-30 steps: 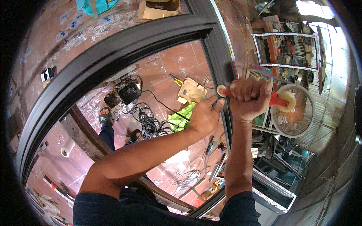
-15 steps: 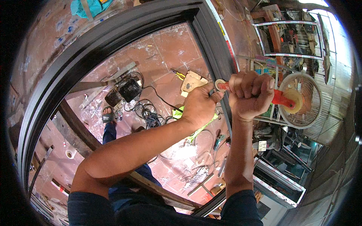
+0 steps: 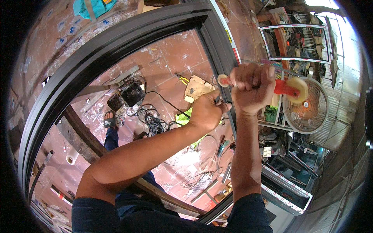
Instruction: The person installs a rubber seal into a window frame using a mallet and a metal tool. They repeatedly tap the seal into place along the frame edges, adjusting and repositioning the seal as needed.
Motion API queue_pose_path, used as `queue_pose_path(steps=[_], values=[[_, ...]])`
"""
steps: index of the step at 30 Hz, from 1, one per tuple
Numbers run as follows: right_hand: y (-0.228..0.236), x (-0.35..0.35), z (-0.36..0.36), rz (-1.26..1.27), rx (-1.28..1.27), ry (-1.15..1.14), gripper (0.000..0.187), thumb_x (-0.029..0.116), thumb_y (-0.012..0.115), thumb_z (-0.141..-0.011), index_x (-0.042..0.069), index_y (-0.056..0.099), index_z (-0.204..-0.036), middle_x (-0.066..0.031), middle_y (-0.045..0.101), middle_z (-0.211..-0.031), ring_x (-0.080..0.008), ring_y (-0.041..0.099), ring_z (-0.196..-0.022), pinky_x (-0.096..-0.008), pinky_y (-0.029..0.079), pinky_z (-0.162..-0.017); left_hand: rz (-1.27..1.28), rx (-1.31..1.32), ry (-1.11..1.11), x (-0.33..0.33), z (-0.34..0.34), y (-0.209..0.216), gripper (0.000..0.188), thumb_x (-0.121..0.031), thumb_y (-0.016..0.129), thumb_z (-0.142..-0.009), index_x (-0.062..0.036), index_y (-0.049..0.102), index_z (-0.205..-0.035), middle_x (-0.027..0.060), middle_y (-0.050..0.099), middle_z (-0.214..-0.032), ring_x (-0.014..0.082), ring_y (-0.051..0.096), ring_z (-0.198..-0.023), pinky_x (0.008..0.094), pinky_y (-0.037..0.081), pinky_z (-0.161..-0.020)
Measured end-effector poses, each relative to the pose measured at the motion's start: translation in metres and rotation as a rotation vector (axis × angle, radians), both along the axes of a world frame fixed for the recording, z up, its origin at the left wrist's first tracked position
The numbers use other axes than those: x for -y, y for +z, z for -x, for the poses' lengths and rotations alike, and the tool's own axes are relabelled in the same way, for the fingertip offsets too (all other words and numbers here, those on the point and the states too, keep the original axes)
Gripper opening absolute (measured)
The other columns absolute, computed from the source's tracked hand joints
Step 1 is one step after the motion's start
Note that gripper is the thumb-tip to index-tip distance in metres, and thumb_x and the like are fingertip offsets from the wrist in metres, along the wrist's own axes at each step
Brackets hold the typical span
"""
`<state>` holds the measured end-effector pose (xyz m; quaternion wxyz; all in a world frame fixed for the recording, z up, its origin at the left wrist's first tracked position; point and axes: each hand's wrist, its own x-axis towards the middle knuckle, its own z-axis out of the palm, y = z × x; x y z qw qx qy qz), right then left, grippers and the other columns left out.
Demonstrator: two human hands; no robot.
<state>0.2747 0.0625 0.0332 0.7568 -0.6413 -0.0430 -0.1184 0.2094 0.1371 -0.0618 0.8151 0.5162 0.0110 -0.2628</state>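
A roller tool with a red handle and a pale wheel (image 3: 298, 91) at each end is gripped by my right hand (image 3: 252, 88), fingers wrapped round its middle. The smaller wheel lies over the right rail of a large black frame (image 3: 217, 46), though I cannot tell if it presses on it. Just to the left and nearer, my left hand (image 3: 208, 112) is closed in a pinch beside the same rail. A dark strip (image 3: 217, 99) shows at its fingertips, mostly hidden by them.
Through the frame's opening show a coiled black cable (image 3: 153, 119), a dark box-shaped tool (image 3: 133, 93), yellow-handled pliers (image 3: 182, 79) and cardboard (image 3: 199, 88) on the tiled floor. A wooden beam (image 3: 81, 132) crosses beneath the frame. At the right stand a fan (image 3: 307, 116) and a wrapped frame (image 3: 295, 60).
My right hand has moved a little away from me and to the left with the roller. My left hand stays near the rail, with a slight shift. The view has tilted slightly.
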Motion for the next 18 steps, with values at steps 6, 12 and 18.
queue_pose_path(steps=[6, 12, 18], values=[[-0.002, 0.022, 0.021, -0.003, 0.020, 0.129, 0.047, 0.043, 0.047, -0.108, 0.015, 0.037, -0.072, 0.0017, 0.029, -0.058, -0.0117, 0.025, -0.048, -0.0314, 0.026, -0.049, -0.101, 0.025, -0.079, -0.006, 0.014, 0.011, 0.023, -0.016, 0.072, -0.092, -0.0063, 0.075, -0.113, 0.0215, 0.072, -0.082, 0.0331, 0.071, -0.074, 0.0418, 0.053, -0.075], [-0.001, 0.031, 0.044, 0.018, 0.021, 0.074, 0.047, 0.043, 0.047, -0.109, 0.015, 0.038, -0.073, 0.0011, 0.032, -0.059, -0.0123, 0.027, -0.050, -0.0312, 0.029, -0.052, -0.125, 0.030, -0.161, -0.005, 0.012, 0.004, 0.017, -0.012, 0.066, -0.091, -0.0006, 0.074, -0.102, 0.0231, 0.071, -0.079, 0.0348, 0.071, -0.076, 0.0438, 0.053, -0.074], [0.000, 0.044, 0.069, -0.028, 0.006, 0.067, 0.049, 0.043, 0.048, -0.109, 0.015, 0.037, -0.071, 0.0018, 0.031, -0.057, -0.0116, 0.026, -0.049, -0.0309, 0.028, -0.050, -0.080, -0.135, 0.017, -0.013, -0.021, -0.001, 0.024, -0.015, 0.059, -0.091, 0.0043, 0.073, -0.090, 0.0227, 0.069, -0.072, 0.0317, 0.069, -0.069, 0.0428, 0.052, -0.069]])
